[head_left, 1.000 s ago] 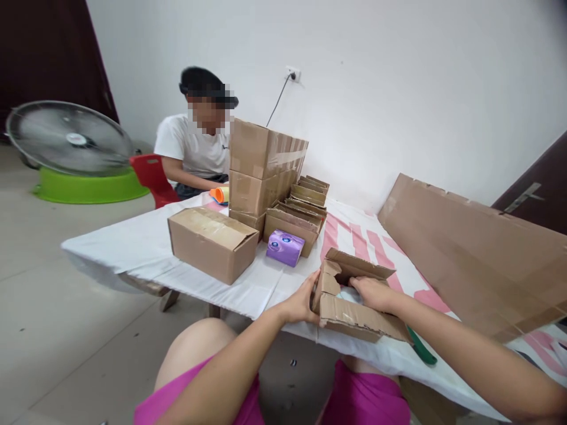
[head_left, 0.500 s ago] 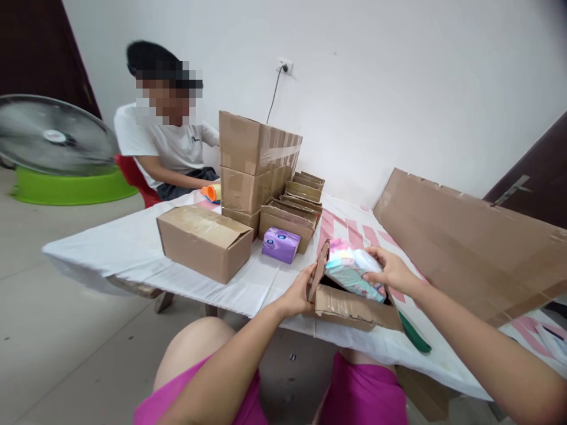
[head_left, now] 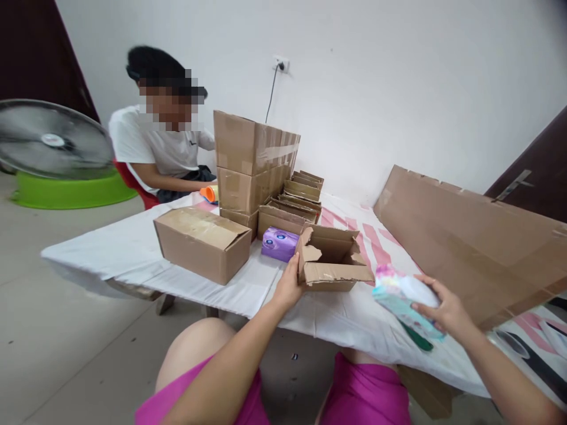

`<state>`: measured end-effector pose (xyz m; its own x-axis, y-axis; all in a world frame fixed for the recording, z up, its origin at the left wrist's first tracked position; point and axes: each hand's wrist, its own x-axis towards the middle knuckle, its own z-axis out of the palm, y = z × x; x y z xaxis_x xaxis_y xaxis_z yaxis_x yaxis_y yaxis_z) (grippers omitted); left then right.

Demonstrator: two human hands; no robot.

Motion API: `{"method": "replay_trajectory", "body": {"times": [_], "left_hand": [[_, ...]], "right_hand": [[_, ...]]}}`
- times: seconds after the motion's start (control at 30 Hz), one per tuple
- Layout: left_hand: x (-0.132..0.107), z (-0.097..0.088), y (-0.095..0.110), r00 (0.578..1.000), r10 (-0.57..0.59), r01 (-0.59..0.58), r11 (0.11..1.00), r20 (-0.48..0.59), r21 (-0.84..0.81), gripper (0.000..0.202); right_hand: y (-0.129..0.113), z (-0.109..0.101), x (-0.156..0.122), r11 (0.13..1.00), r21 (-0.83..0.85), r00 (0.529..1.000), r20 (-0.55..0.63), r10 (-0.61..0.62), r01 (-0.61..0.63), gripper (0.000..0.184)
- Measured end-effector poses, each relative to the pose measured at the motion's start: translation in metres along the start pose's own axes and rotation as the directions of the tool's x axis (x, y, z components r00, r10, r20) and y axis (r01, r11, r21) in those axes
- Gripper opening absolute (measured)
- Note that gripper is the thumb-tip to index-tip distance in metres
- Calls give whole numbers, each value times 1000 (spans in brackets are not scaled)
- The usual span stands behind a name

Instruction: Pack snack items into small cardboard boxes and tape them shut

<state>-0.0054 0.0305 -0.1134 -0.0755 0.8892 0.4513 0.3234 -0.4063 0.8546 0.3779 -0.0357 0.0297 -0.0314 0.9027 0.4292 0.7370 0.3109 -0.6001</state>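
Note:
My left hand (head_left: 289, 284) grips the left end of a small open cardboard box (head_left: 331, 260) that rests on the white-covered table (head_left: 133, 248), its flaps spread apart. My right hand (head_left: 445, 308) is closed around a soft pastel packet (head_left: 398, 295), pink, white and teal, held low over the table to the right of the box. A green object (head_left: 419, 337) lies on the cloth just under that packet.
A closed carton (head_left: 201, 241), a purple pack (head_left: 279, 243), stacked taped boxes (head_left: 252, 165) and a row of flat boxes (head_left: 299, 198) stand behind. A large cardboard sheet (head_left: 469, 242) leans at the right. A person in a white shirt (head_left: 150, 147) sits at the far left; a fan (head_left: 48, 139) stands beyond.
My right hand lifted the pastel packet out of the small box and carried it to the right. My left hand pushed the emptied box away, towards the purple pack.

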Motion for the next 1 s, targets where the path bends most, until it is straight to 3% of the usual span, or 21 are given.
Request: {"method": "replay_trajectory", "body": {"times": [0.1,0.2,0.3,0.4,0.53,0.67,0.77,0.83,0.93,1.0], "left_hand": [[0,3,6,1000,-6,8,986,-13,165,83],[2,4,15,997,-74,79,958,-31,276,65],[1,5,28,973,-211,229,869,-89,439,42],[-4,5,44,943,-307,325,757,-131,567,34],[-12,0,61,905,-416,235,662,88,712,32],[-22,2,72,870,-429,148,698,244,701,37],[-33,11,76,864,-352,62,783,359,618,31],[-40,17,78,868,-252,0,862,428,508,26],[-50,25,77,859,-112,-90,927,499,363,37],[-55,29,75,837,-69,-135,935,543,327,50]], "right_hand": [[15,32,-24,985,-139,986,146,-80,101,61],[22,63,-38,961,-173,957,231,-175,217,58],[27,86,-42,934,-176,944,176,-281,310,47],[32,100,-44,919,-196,939,72,-335,343,47],[43,112,-55,926,-200,935,-95,-342,319,48],[52,119,-64,941,-147,929,-168,-329,306,46],[57,123,-68,972,-39,952,-197,-233,230,49],[59,128,-72,989,118,969,-238,-62,93,54],[59,136,-76,920,367,934,-259,246,-140,71],[58,139,-77,849,466,896,-222,385,-249,84]]}}
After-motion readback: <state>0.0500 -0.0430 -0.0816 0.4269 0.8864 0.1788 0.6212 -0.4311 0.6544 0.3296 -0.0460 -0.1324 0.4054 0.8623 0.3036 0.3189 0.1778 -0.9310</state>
